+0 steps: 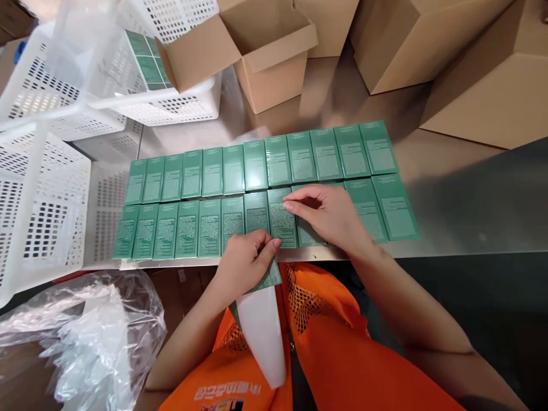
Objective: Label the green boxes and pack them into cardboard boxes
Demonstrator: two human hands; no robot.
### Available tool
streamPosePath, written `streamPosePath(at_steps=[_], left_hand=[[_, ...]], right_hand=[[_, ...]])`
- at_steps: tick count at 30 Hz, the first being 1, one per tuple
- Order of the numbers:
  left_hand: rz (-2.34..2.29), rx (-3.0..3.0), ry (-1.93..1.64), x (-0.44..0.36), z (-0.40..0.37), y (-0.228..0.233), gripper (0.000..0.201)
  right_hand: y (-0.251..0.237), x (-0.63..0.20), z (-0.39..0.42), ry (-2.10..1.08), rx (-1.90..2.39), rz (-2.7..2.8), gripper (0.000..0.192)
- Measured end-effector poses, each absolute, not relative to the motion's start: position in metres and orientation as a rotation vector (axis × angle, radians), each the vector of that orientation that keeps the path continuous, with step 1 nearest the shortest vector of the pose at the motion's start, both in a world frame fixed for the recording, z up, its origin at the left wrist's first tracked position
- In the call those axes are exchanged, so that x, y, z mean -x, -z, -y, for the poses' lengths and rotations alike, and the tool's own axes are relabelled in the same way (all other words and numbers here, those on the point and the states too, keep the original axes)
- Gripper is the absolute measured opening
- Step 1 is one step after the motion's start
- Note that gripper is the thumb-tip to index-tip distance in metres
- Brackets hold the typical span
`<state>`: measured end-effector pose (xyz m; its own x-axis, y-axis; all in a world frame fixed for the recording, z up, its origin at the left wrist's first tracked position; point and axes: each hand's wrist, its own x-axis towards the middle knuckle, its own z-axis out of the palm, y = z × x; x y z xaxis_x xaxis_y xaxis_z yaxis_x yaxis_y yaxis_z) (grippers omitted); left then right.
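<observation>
Green printed cartons [257,188], flat rectangular packs with a glossy film sheen, lay in two rows side by side on the grey metal table [462,194]. The far row held twelve; the near row showed about twelve, though the right hand covered part of it. The left hand [246,262] was at the table's near edge, thumb and forefinger pinched together on a long white backing strip [263,331] that hung down over the orange vest [334,354], a green-tinted corner showing just beside the fingers. The right hand [327,214] lay flat on the near row, fingers loosely extended and pressing on one carton, gripping nothing. Three white perforated plastic baskets [51,188] stood at the left, one holding more green cartons. Four brown cardboard boxes [265,63] stood behind. Crumpled clear plastic film [81,337] lay below.
</observation>
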<state>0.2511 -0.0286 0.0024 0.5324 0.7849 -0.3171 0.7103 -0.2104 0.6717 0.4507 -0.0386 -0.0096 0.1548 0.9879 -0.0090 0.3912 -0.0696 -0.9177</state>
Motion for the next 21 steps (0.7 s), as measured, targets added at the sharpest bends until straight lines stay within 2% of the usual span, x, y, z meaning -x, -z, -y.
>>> streamPosePath(at_steps=[8, 17, 21], left_hand=[[-1.385, -2.107, 0.269, -0.269, 0.030, -0.009, 0.035], [-1.367, -2.105, 0.305, -0.270, 0.025, -0.007, 0.036], [-1.378, -2.130, 0.332, -0.271, 0.024, -0.008, 0.039]], right_hand=[[0.029, -0.446, 0.039, -0.693, 1.704, 1.509, 0.008], [0.035, -0.443, 0.044, -0.604, 1.707, 1.548, 0.011], [0.041, -0.441, 0.047, -0.445, 1.727, 1.574, 0.012]])
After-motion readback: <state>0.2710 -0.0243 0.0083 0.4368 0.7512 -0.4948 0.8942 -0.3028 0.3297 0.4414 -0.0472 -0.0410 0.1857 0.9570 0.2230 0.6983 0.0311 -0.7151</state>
